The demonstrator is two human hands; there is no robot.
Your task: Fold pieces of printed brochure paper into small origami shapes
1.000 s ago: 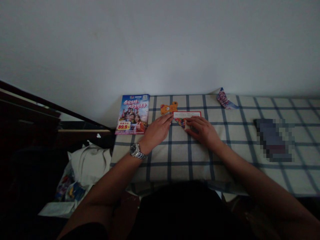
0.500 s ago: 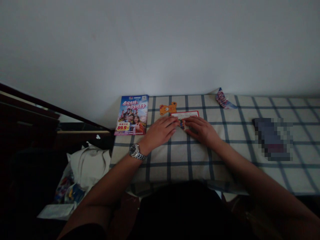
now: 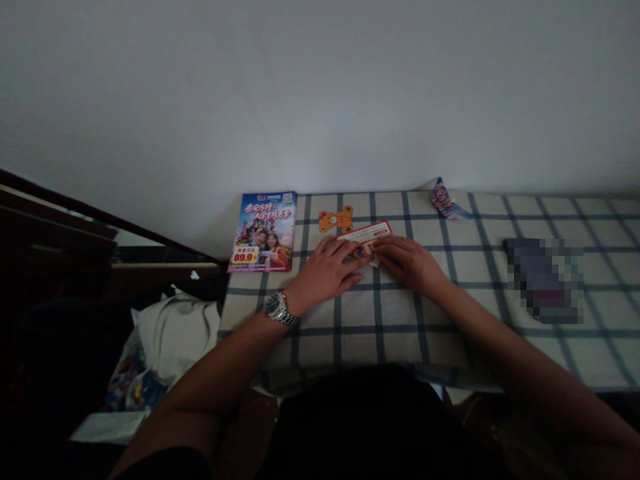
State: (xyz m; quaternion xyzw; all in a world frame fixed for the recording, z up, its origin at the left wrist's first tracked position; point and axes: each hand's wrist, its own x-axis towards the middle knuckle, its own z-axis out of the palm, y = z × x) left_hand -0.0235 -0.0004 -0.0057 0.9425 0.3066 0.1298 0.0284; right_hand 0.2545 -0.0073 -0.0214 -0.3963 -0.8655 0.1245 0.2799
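A small piece of paper (image 3: 364,233) with a red border and white printed panel lies on the checked cloth, tilted up to the right. It looks folded, with a colourful printed part towards me. My left hand (image 3: 327,270), wearing a metal watch, rests flat over the paper's left side with fingers stretched and thumb apart. At the right side, the fingers of my right hand (image 3: 407,262) are curled together on the paper's near edge. Both hands hide part of the paper. Just beyond my left hand lies a teddy bear cutout (image 3: 336,219).
A stack of colourful flyers (image 3: 263,233) lies at the left end of the checked cloth (image 3: 340,333). A curled printed paper scrap (image 3: 445,202) is by the wall (image 3: 320,93). To the right lies a blurred-out dark object (image 3: 543,280). White bags (image 3: 177,327) stand low at the left.
The paper has turned, its right end now higher than its left. My left hand has shifted slightly right and towards me, its thumb now spread. My right hand has barely moved.
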